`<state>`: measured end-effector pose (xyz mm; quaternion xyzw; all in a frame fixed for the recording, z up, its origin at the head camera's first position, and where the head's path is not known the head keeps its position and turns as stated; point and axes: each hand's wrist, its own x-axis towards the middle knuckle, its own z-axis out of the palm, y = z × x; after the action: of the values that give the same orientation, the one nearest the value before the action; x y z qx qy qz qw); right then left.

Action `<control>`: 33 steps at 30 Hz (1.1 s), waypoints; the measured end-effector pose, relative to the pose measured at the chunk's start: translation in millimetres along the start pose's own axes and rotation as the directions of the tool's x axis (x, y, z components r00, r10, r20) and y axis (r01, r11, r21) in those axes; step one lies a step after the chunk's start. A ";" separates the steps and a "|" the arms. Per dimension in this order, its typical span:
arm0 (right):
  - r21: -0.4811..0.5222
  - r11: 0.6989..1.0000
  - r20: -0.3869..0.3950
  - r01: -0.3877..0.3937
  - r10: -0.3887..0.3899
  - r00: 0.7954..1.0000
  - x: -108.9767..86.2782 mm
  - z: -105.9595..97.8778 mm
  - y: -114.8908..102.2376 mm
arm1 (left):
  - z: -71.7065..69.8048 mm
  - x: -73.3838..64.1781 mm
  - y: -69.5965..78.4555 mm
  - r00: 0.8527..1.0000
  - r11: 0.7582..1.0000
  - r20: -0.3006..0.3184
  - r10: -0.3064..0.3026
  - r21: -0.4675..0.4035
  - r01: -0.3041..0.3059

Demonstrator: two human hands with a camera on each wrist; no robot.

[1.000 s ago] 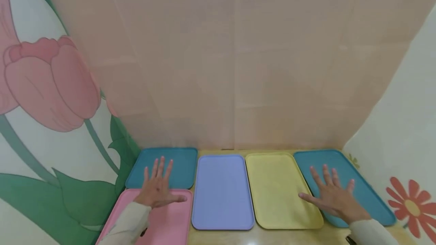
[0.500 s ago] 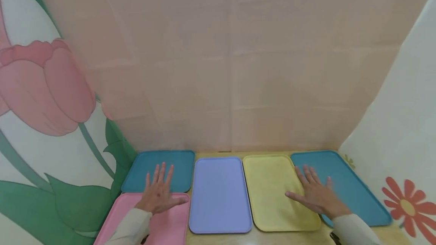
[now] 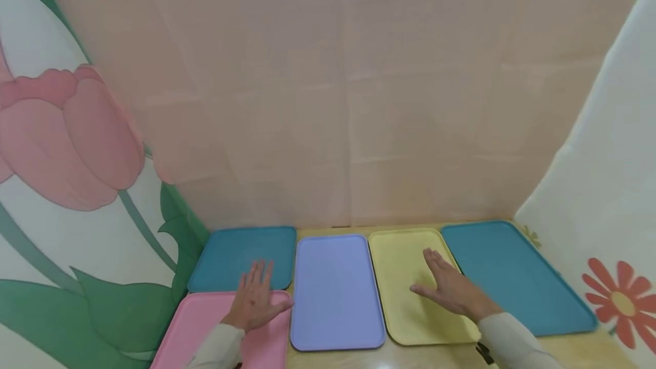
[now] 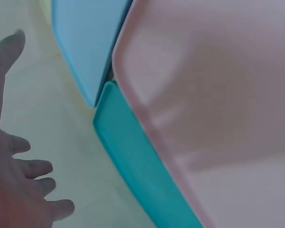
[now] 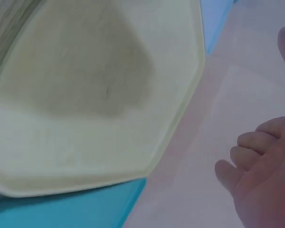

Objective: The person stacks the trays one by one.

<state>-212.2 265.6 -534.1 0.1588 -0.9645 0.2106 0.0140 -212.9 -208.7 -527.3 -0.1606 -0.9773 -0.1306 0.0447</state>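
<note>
My left hand [image 3: 256, 303] hovers over the pink tray [image 3: 205, 315], fingers straight and thumb spread, its fingertips overlapping the left teal tray [image 3: 225, 255] in the head view. Its shadow falls on the pink tray [image 4: 247, 118] in the left wrist view. Over the yellow tray [image 3: 405, 266] is my right hand [image 3: 451, 289], fingers extended and thumb apart, pointing inward. In the right wrist view a shadow lies on the yellow tray [image 5: 85, 147] below that hand [image 5: 270, 166]. Neither hand holds anything. Between them lies a lavender tray [image 3: 335, 295].
Another teal tray [image 3: 517, 278] lies at the right. All the trays rest on a light wooden table [image 3: 410, 355]. A beige cloth [image 3: 348, 101] covers the wall behind. Flower-painted walls [image 3: 579, 215] stand at both sides.
My right hand has moved left, from over the right teal tray to over the yellow tray, its fingers drawing together. My left hand has shifted slightly right and nearer. The trays have not moved.
</note>
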 end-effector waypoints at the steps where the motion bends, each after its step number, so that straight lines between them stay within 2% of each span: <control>1: 0.014 1.000 0.003 -0.001 0.001 1.000 2.1 1.7 -1.8 | 3.1 -0.1 0.4 1.000 1.000 -0.014 0.000 -0.014 -0.001; 7: 0.067 0.998 -0.007 -0.007 0.007 1.000 12.7 16.3 -10.7 | 18.2 3.7 2.7 0.997 0.998 -0.075 0.034 -0.045 -0.037; 10: 0.110 0.994 0.002 -0.010 0.010 1.000 18.0 25.2 -14.6 | 22.5 6.6 3.6 0.996 0.997 -0.077 0.042 -0.055 -0.046; 16: 0.210 0.976 0.013 -0.055 0.053 0.998 25.9 42.4 -21.0 | 26.4 12.5 9.4 0.993 0.988 -0.113 0.032 -0.147 -0.049; 21: 0.214 0.976 -0.027 -0.038 0.044 0.999 32.2 57.7 -26.0 | 30.8 13.6 13.3 0.996 0.977 -0.093 -0.011 -0.212 -0.009; 28: 0.218 0.975 -0.057 -0.032 0.045 0.997 42.5 67.0 -33.2 | 37.9 24.6 23.8 0.994 0.962 -0.030 -0.105 -0.257 0.094; 31: 0.241 0.970 -0.064 -0.027 0.043 0.997 48.1 72.1 -34.8 | 41.1 28.0 26.5 0.993 0.959 -0.025 -0.116 -0.263 0.105; 33: 0.266 0.964 -0.064 -0.014 0.032 0.997 51.6 75.8 -36.3 | 44.4 29.3 26.3 0.994 0.961 -0.040 -0.104 -0.262 0.090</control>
<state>-246.9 187.7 -583.7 0.1409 -0.9284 0.3431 0.0230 -234.0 -163.8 -559.9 -0.1132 -0.9569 -0.2640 0.0431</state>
